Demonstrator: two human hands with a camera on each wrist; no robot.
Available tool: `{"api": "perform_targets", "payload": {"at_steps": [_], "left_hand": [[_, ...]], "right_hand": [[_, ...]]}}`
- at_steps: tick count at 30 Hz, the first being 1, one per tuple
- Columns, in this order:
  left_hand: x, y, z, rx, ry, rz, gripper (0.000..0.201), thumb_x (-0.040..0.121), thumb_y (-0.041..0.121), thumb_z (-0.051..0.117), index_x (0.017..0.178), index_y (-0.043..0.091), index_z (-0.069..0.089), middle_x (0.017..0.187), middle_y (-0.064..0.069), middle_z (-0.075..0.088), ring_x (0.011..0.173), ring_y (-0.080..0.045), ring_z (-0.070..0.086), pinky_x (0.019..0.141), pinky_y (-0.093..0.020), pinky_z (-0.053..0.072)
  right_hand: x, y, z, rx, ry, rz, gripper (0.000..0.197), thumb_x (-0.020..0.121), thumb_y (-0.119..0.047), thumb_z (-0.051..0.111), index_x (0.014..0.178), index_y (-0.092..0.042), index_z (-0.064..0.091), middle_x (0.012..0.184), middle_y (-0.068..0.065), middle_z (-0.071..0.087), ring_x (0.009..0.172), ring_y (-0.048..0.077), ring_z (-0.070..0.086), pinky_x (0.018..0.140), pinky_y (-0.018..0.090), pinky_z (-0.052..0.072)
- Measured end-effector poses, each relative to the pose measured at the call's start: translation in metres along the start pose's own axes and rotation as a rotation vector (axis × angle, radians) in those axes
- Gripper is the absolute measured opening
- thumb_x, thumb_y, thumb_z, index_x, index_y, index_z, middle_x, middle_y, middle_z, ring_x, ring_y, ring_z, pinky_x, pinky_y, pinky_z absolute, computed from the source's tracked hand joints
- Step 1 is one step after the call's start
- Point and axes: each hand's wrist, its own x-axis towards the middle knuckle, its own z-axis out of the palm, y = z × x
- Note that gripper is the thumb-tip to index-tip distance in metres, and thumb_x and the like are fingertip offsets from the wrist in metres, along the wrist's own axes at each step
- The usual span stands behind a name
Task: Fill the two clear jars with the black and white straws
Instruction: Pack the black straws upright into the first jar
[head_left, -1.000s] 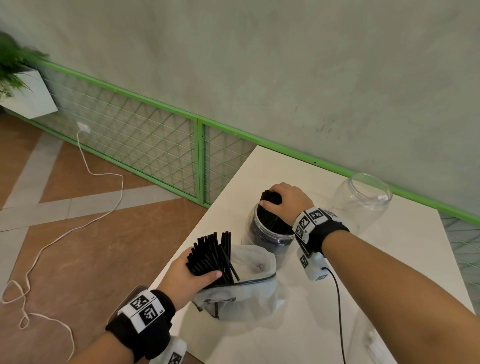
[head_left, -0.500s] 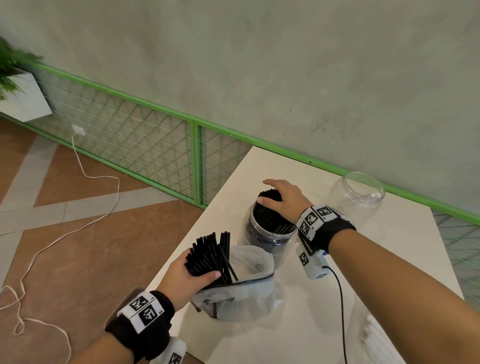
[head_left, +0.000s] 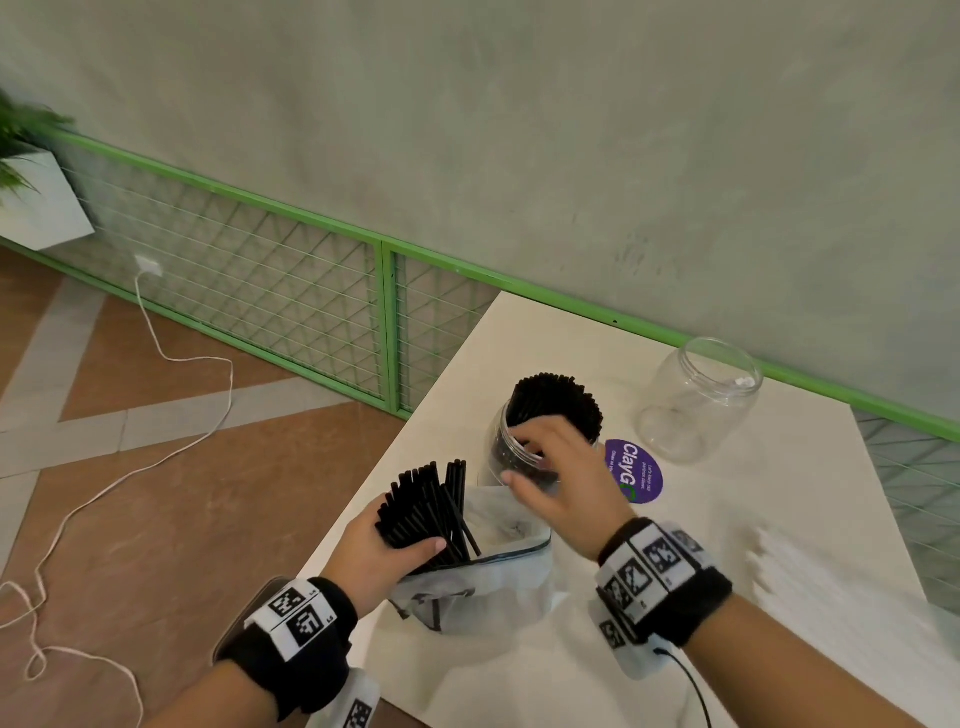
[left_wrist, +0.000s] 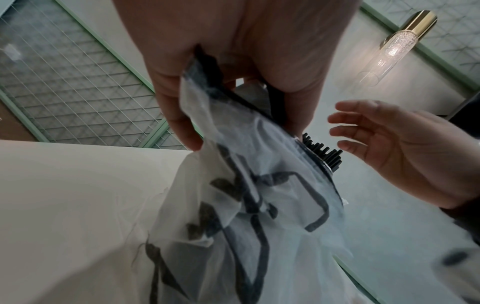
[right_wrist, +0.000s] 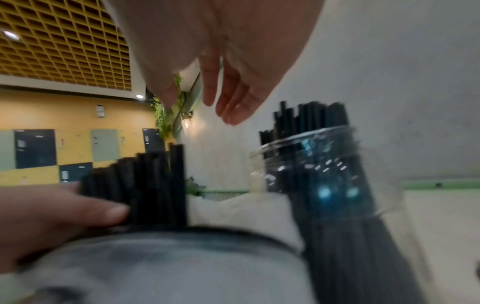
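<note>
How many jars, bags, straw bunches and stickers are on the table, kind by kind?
Clear jars: 2, the jar packed with black straws and the empty jar.
Black straw bunches: 2, one in that jar, one in the left hand.
Plastic bag: 1.
Purple sticker: 1.
Total: 6.

Lower lengths of the black straws (head_left: 431, 514) hidden inside the translucent bag (head_left: 498, 582). White straws (head_left: 810, 582) at the worktop's right side motion-blurred, individual pieces indistinct. Right-wrist view smeared throughout; straw-filled jar (right_wrist: 324, 174) contours soft. Both forearms cropped by the head view's lower edge.
</note>
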Motion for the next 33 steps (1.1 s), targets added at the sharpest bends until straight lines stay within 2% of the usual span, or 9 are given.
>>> {"api": "perform_targets", "payload": {"at_steps": [4, 7, 10, 14, 18, 24, 26, 29, 33], "left_hand": [[0.001, -0.001, 0.002, -0.024, -0.006, 0.037, 0.039, 0.067, 0.028, 0.082, 0.099, 0.020, 0.063, 0.091, 0.000, 0.071, 0.086, -0.008, 0.066, 0.075, -0.025, 0.051], [-0.002, 0.000, 0.003, -0.062, -0.037, 0.052, 0.047, 0.056, 0.040, 0.079, 0.097, 0.021, 0.064, 0.090, -0.001, 0.072, 0.084, -0.010, 0.068, 0.079, -0.035, 0.054], [-0.004, 0.002, 0.005, -0.040, -0.011, 0.063, 0.038, 0.064, 0.028, 0.082, 0.097, 0.023, 0.063, 0.089, 0.000, 0.071, 0.084, -0.008, 0.067, 0.079, -0.033, 0.054], [-0.007, 0.006, 0.005, -0.023, 0.022, 0.090, 0.028, 0.072, 0.015, 0.079, 0.090, 0.026, 0.062, 0.083, 0.003, 0.069, 0.076, -0.001, 0.064, 0.070, -0.023, 0.048], [-0.008, 0.013, 0.006, 0.044, 0.070, 0.134, 0.025, 0.073, 0.009, 0.075, 0.081, 0.025, 0.058, 0.077, 0.004, 0.065, 0.071, -0.006, 0.060, 0.060, -0.020, 0.041], [-0.004, 0.010, 0.002, 0.051, 0.118, 0.159, 0.021, 0.069, 0.017, 0.081, 0.079, 0.016, 0.062, 0.075, 0.001, 0.066, 0.070, -0.005, 0.060, 0.066, -0.022, 0.047], [-0.005, 0.009, -0.001, 0.022, 0.136, 0.169, 0.018, 0.072, 0.013, 0.079, 0.078, 0.016, 0.062, 0.075, 0.000, 0.066, 0.072, -0.005, 0.061, 0.070, -0.024, 0.049], [-0.007, 0.009, -0.001, -0.012, 0.143, 0.168, 0.017, 0.074, 0.009, 0.076, 0.078, 0.016, 0.061, 0.077, -0.001, 0.066, 0.073, -0.007, 0.061, 0.073, -0.024, 0.049], [-0.006, 0.008, 0.001, -0.005, 0.130, 0.181, 0.015, 0.076, 0.008, 0.073, 0.079, 0.016, 0.061, 0.078, 0.000, 0.065, 0.073, -0.005, 0.060, 0.069, -0.016, 0.043]], "right_hand": [[-0.013, -0.018, 0.036, 0.203, -0.279, 0.249, 0.083, 0.078, -0.038, 0.072, 0.146, -0.027, 0.025, 0.132, -0.012, 0.042, 0.114, 0.006, 0.046, 0.095, 0.023, 0.042], [-0.012, -0.023, 0.051, 0.188, -0.344, 0.299, 0.094, 0.077, -0.031, 0.076, 0.148, -0.031, 0.014, 0.133, -0.003, 0.043, 0.122, 0.009, 0.041, 0.105, 0.029, 0.038], [-0.010, -0.020, 0.062, 0.227, -0.328, 0.312, 0.078, 0.075, -0.026, 0.074, 0.141, -0.032, 0.032, 0.131, -0.002, 0.049, 0.122, 0.012, 0.042, 0.107, 0.034, 0.037], [-0.008, -0.022, 0.069, 0.307, -0.263, 0.323, 0.044, 0.065, -0.035, 0.067, 0.108, -0.030, 0.056, 0.106, 0.000, 0.058, 0.104, 0.014, 0.050, 0.092, 0.030, 0.040], [-0.007, -0.025, 0.076, 0.365, -0.185, 0.293, 0.029, 0.063, -0.045, 0.071, 0.088, -0.048, 0.059, 0.101, -0.001, 0.060, 0.104, 0.016, 0.055, 0.095, 0.032, 0.043], [-0.011, -0.023, 0.070, 0.482, -0.087, 0.337, 0.013, 0.076, -0.022, 0.071, 0.082, -0.013, 0.065, 0.081, 0.000, 0.063, 0.082, 0.013, 0.060, 0.082, 0.035, 0.050], [-0.012, -0.020, 0.063, 0.506, -0.055, 0.351, 0.004, 0.082, -0.017, 0.069, 0.080, -0.016, 0.065, 0.076, -0.006, 0.062, 0.076, 0.007, 0.058, 0.078, 0.027, 0.048], [-0.014, -0.016, 0.057, 0.550, 0.047, 0.372, 0.018, 0.081, -0.017, 0.070, 0.072, -0.030, 0.064, 0.071, -0.011, 0.061, 0.074, 0.007, 0.056, 0.074, 0.027, 0.046], [-0.025, -0.006, 0.061, 0.538, 0.077, 0.423, 0.020, 0.080, -0.012, 0.072, 0.072, -0.027, 0.062, 0.070, -0.012, 0.061, 0.073, 0.005, 0.056, 0.072, 0.021, 0.047]]}}
